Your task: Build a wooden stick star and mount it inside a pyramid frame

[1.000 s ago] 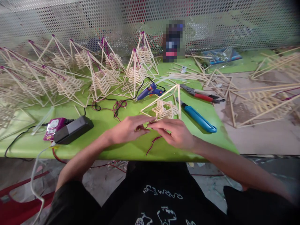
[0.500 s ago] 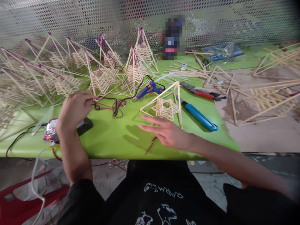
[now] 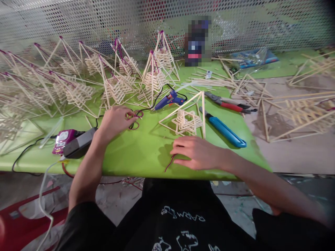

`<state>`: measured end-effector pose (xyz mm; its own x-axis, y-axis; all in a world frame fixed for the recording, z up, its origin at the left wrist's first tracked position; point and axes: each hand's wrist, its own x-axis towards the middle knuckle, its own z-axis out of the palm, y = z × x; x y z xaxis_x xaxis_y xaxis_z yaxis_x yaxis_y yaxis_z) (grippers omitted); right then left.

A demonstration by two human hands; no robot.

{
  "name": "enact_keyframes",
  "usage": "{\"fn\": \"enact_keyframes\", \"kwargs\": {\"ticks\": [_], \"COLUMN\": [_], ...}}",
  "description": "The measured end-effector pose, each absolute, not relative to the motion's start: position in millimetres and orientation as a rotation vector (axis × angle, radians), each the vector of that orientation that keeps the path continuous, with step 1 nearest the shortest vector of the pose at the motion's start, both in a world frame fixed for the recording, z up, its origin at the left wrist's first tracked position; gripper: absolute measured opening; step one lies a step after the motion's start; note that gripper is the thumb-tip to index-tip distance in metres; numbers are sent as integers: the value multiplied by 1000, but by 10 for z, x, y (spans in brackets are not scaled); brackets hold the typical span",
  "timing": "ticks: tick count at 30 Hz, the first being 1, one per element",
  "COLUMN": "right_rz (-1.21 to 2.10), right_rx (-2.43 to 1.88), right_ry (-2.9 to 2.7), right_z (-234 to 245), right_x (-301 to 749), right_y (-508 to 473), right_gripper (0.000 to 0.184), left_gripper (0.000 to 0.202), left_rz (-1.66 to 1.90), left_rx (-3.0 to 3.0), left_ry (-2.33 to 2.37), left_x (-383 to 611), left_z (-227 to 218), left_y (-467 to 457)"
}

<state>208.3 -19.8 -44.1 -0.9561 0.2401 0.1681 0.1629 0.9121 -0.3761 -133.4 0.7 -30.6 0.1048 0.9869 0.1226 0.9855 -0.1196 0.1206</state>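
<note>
My left hand [image 3: 115, 122] is over a loose tangle of purple string [image 3: 135, 124], thumb and forefinger apart at the string's edge. My right hand [image 3: 196, 152] rests low over the table, fingers loosely bent and the thumb apart. Beside its fingertips lies a short piece of purple string [image 3: 169, 164]. Just beyond that hand stands a frame of thin wooden sticks [image 3: 202, 115], with a stacked star-shaped stick piece [image 3: 187, 122] inside it. A blue glue gun [image 3: 170, 99] lies behind, between the two hands.
Several stick pyramids with purple string tops [image 3: 153, 75] crowd the back left. A teal utility knife [image 3: 226, 130] and red-handled pliers [image 3: 230, 104] lie right of the frame. A purple device [image 3: 61, 139] and black box [image 3: 78, 144] sit left. Loose sticks [image 3: 211, 82] lie behind.
My left hand has moved right, from above the black box to the purple string. My right hand has shifted slightly right and lower, its fingers now more bent.
</note>
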Motion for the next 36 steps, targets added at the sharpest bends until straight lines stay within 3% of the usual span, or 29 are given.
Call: {"fn": "enact_keyframes", "kwargs": {"ticks": [5, 9, 12, 16, 20, 21, 25, 31, 36], "right_rz": [466, 263, 174, 309, 578, 595, 555, 940, 1199], "right_rx": [-338, -426, -502, -611, -710, -711, -655, -829, -725], "right_ry": [-2954, -2922, -2828, -2487, -2168, -2137, -2113, -1805, -1598], "right_z": [-470, -575, -602, -522, -432, -416, -332, -198, -217], "right_x": [2067, 2005, 1961, 1930, 1931, 1935, 1978, 2098, 2118], "right_y": [-196, -224, -253, -258, -217, -208, -197, -172, -167], "right_gripper": [21, 26, 27, 26, 55, 53, 15, 18, 15], "left_gripper": [18, 19, 23, 22, 17, 15, 13, 19, 26], "left_rz": [299, 684, 1035, 1065, 856, 805, 745, 943, 1200], "left_rx": [2271, 2115, 1839, 1740, 1785, 1801, 1762, 1518, 1206], "left_ry": [2037, 2035, 1800, 1467, 1229, 1192, 1100, 1091, 1000], "left_x": [-1344, -1347, -1267, -950, -541, -467, -405, -774, -955], "left_z": [-367, -275, -180, -69, 0, 10, 28, 23, 65], "left_y": [81, 65, 23, -71, -204, -235, -286, -144, -59]}}
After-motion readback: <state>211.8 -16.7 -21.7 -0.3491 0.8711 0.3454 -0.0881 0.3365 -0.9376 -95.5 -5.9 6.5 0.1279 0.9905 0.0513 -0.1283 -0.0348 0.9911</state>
